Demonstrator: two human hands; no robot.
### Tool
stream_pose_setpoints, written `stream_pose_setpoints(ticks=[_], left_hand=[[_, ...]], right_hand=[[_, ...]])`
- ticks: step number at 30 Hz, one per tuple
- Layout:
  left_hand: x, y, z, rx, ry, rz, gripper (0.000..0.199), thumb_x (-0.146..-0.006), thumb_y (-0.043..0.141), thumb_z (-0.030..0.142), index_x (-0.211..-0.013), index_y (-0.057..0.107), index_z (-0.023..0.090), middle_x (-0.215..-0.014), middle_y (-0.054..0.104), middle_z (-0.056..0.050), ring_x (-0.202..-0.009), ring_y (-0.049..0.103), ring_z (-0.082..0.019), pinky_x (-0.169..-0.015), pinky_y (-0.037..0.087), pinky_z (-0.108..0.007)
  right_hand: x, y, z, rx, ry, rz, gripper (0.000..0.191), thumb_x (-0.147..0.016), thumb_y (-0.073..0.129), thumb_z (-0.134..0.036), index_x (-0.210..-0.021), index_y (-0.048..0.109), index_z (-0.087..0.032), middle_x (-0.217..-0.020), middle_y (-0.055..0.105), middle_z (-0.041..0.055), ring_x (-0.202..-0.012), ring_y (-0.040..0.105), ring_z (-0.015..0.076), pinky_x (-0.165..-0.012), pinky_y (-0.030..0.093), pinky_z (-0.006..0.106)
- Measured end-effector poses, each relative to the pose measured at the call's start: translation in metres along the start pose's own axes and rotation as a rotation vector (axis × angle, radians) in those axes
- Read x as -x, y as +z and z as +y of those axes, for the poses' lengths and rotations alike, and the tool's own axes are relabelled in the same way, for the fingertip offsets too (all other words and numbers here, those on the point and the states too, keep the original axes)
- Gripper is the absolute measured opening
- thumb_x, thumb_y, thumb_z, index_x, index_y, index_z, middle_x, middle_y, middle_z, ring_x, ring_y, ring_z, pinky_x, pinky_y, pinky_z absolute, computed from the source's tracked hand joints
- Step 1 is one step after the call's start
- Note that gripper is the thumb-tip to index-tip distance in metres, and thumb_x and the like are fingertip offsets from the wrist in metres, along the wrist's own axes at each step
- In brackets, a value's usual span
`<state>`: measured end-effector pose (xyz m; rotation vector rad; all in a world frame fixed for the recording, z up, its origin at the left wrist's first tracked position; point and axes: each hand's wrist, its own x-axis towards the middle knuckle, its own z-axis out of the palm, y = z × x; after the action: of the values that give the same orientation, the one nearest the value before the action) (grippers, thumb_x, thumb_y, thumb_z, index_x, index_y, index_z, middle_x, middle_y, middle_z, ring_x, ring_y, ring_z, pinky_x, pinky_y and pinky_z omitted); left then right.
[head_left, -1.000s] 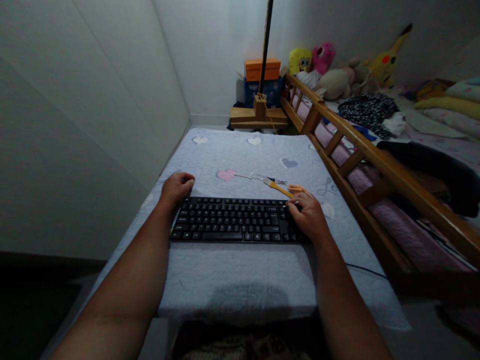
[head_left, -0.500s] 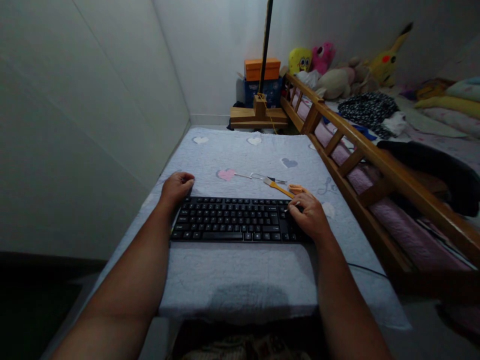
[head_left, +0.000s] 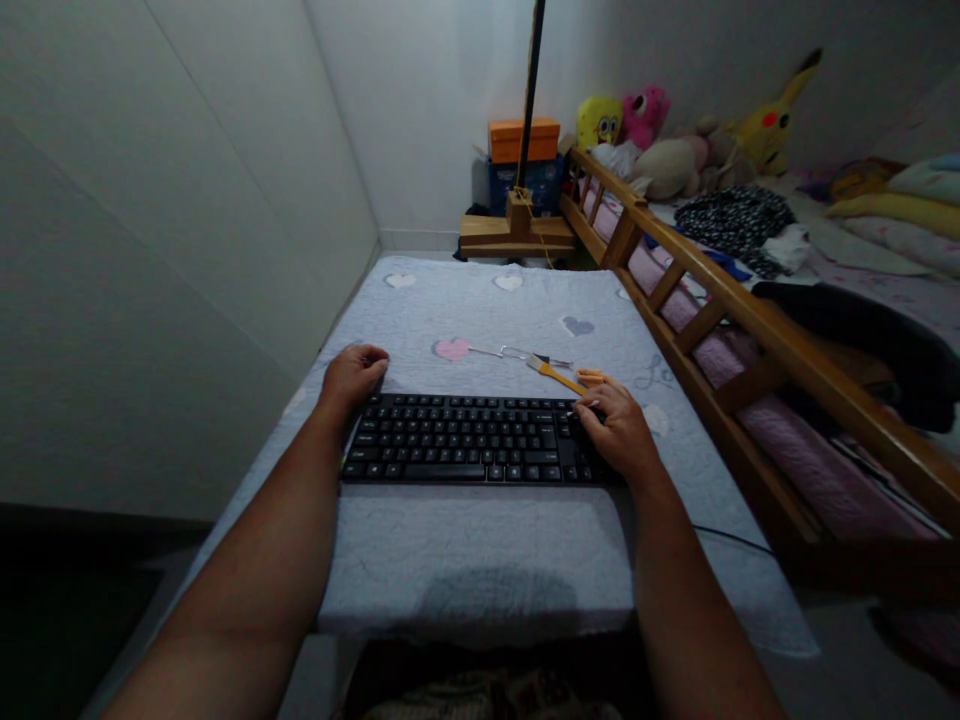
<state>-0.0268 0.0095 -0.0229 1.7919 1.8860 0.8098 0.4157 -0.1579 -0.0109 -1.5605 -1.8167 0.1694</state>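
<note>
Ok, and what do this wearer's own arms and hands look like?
The left hand and right hand are ungloved. The left forearm and right forearm are bare to the picture's bottom edge, no sleeve in view. Neither wrist shows a watch or band.

– Any lettering out there?
– Yes, grey script, seemingly "Lo", on the pale-blue quilted cloth (head_left: 480,540)!
– And the black rectangular plastic keyboard (head_left: 457,440)?
– White legends, too small! Print on the blue rectangular box (head_left: 504,188): unreadable too!
</note>
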Motion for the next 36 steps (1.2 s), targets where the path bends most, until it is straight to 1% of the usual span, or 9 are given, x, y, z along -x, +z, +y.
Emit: stream_pose_setpoints(ticks=[4,14,19,27,33,36], left_hand=[[0.0,0.001,-0.001,0.015,0.005,0.0,0.03,-0.081,0.067,0.037,-0.1,0.085,0.022,-0.112,0.083,-0.011,-0.103,0.077,-0.03,-0.106,0.062,-0.043],[-0.001,0.001,-0.004,-0.014,0.008,-0.007,0.033,-0.082,0.067,0.037,-0.104,0.085,0.02,-0.114,0.083,-0.011,-0.106,0.077,-0.03,-0.108,0.061,-0.043],[-0.001,0.001,-0.002,-0.008,0.005,0.003,0.029,-0.081,0.067,0.036,-0.098,0.085,0.02,-0.112,0.082,-0.012,-0.101,0.077,-0.03,-0.104,0.062,-0.043],[0.004,-0.002,0.006,0.034,-0.013,0.027,0.027,-0.078,0.068,0.036,-0.094,0.084,0.021,-0.107,0.082,-0.01,-0.099,0.075,-0.029,-0.102,0.061,-0.042],[0.005,-0.002,0.006,0.044,-0.024,0.035,0.029,-0.079,0.068,0.037,-0.097,0.084,0.02,-0.098,0.078,-0.008,-0.092,0.073,-0.028,-0.093,0.061,-0.04],[0.006,-0.003,0.005,0.047,-0.028,0.042,0.032,-0.08,0.068,0.038,-0.1,0.084,0.02,-0.095,0.077,-0.007,-0.09,0.072,-0.028,-0.089,0.061,-0.04]], right_hand=[[0.0,0.0,0.001,0.013,0.013,0.001,0.016,-0.099,0.068,-0.026,-0.086,0.078,-0.027,-0.097,0.081,0.0092,-0.113,0.075,0.0348,-0.114,0.055,0.061],[0.0,-0.002,-0.001,-0.014,0.002,-0.007,0.015,-0.096,0.069,-0.024,-0.082,0.075,-0.027,-0.094,0.081,0.0081,-0.104,0.076,0.033,-0.107,0.058,0.054],[0.001,-0.002,-0.001,-0.017,-0.01,-0.016,0.016,-0.095,0.069,-0.024,-0.08,0.073,-0.027,-0.093,0.08,0.0073,-0.103,0.076,0.0322,-0.105,0.058,0.052],[0.0,-0.001,-0.001,-0.033,0.004,-0.002,0.017,-0.097,0.068,-0.028,-0.081,0.075,-0.028,-0.095,0.079,0.0087,-0.112,0.075,0.035,-0.111,0.056,0.058],[0.0,0.003,0.0,-0.023,0.027,0.033,0.016,-0.098,0.067,-0.029,-0.086,0.077,-0.028,-0.099,0.081,0.0104,-0.123,0.074,0.038,-0.117,0.053,0.064],[0.0,0.003,0.0,-0.008,0.039,0.052,0.015,-0.098,0.067,-0.029,-0.088,0.078,-0.028,-0.101,0.081,0.0106,-0.123,0.075,0.0383,-0.117,0.052,0.064]])
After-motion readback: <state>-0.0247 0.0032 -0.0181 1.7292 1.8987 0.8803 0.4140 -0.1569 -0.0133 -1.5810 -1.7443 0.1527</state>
